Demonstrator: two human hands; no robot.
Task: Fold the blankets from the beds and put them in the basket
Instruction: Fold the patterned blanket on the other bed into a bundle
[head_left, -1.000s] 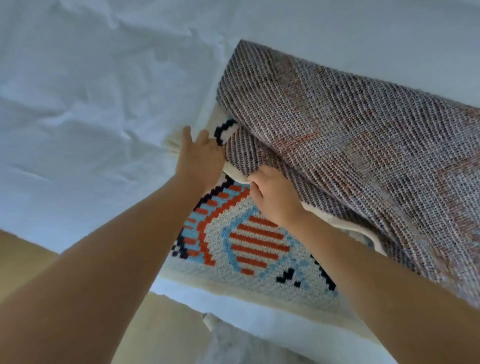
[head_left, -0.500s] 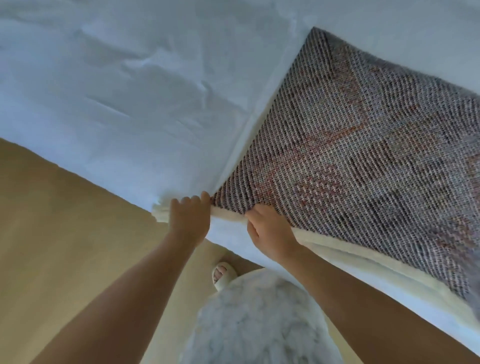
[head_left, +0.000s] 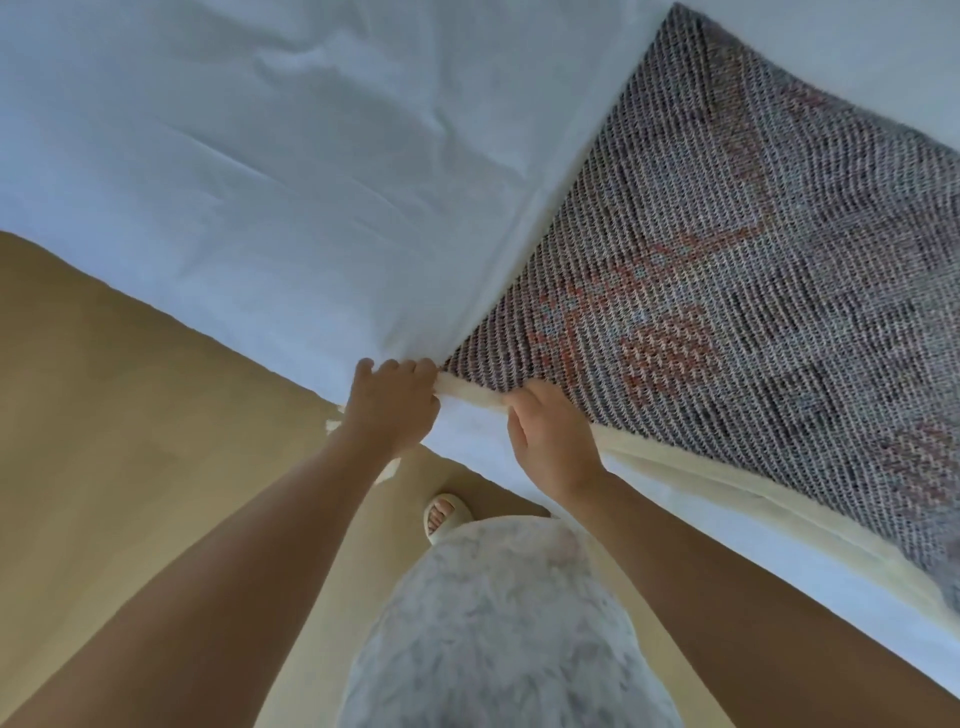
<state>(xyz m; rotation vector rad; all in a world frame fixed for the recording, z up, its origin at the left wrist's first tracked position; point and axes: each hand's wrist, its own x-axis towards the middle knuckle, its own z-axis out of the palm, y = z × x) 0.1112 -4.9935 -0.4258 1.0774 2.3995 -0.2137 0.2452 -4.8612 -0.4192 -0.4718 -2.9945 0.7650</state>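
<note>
Gripping blanket (head_left: 727, 291) edge — 2 hands

the white bed sheet (head_left: 218, 156) left of the woven blanket (head_left: 753, 291) lies bare and flat, with only shallow creases, so a hand could sweep across it freely. the blanket covers the right part of the bed, its cream hem (head_left: 701, 483) hanging over the near edge. both hands, the left hand (head_left: 389, 405) and right hand (head_left: 550, 441), crowd the blanket's near corner. below the bed edge, tan floor (head_left: 104, 415) is open at left; a sandalled foot (head_left: 444, 517) stands close to the bed
</note>
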